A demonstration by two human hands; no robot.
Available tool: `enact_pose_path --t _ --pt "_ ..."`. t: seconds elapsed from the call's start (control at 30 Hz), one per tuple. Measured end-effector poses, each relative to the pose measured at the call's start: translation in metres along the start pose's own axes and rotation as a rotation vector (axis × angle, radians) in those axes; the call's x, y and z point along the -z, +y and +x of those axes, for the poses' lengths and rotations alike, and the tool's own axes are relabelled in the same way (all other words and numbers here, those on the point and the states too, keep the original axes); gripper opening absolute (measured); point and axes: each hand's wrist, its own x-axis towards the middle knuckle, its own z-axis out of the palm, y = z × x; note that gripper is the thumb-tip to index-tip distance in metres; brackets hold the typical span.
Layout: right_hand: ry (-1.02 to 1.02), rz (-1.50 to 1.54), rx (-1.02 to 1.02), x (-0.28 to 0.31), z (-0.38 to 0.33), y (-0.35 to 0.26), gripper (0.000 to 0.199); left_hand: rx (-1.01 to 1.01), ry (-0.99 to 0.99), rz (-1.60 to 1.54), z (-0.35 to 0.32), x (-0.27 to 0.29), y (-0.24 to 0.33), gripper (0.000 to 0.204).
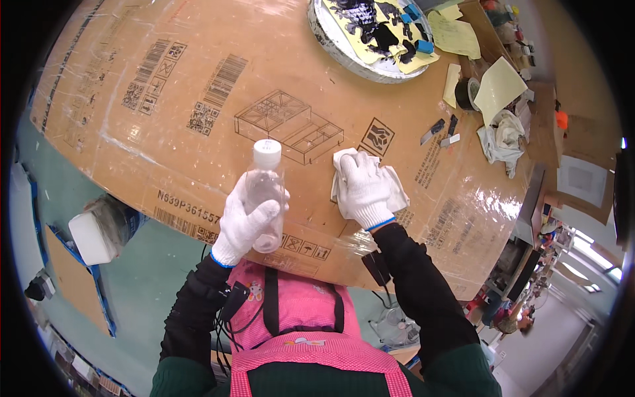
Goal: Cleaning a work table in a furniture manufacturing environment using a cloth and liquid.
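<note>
My left hand (239, 223), in a white knit glove, is wrapped round a clear plastic bottle (269, 188) with a white cap (267, 152). The bottle is upright and seems to hold little or nothing. My right hand (365, 188), also gloved, presses down on a white cloth (395, 192) with its fingers curled into it. The cloth lies bunched on the cardboard-covered table (198, 165), which carries printed marks and a line drawing.
A round white tub (324, 43) at the far side holds yellow paper smeared black. To the right lie a utility knife (432, 131), a tape roll (467, 94), yellow paper (501, 89) and a crumpled white rag (503, 142). A white jug (92, 237) stands at lower left.
</note>
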Motion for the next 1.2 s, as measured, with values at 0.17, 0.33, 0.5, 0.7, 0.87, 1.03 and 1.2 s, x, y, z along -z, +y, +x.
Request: enact_pose_path --t 0.17,0.33,0.5,0.7,0.87,1.03,1.2 --pt "0.135 0.025 -0.297 0.037 0.074 0.043 0.021 0.005 -0.068 0.134 -0.007 -0.007 -0.007 0.068" --pt "0.025 -0.038 -0.269 0.014 0.026 0.0 0.024 0.028 -0.057 0.27 -0.031 0.003 -0.018 0.077" --pt "-0.091 0.061 -0.298 0.029 0.031 -0.007 0.021 0.145 -0.049 0.251 -0.045 0.009 -0.02 0.078" --pt "0.08 -0.071 -0.369 0.029 0.088 0.02 0.025 0.041 -0.073 0.261 -0.038 0.003 -0.026 0.078" --pt "-0.058 0.059 -0.074 0.006 0.066 -0.071 0.018 0.068 -0.039 0.193 -0.033 0.002 -0.023 0.079" --pt "0.375 0.069 -0.151 0.006 0.155 -0.01 0.016 0.003 -0.091 0.344 -0.021 -0.003 -0.012 0.078" --pt "0.242 -0.054 0.066 0.006 0.105 -0.006 0.021 0.066 -0.018 -0.024 -0.012 -0.003 -0.018 0.073"
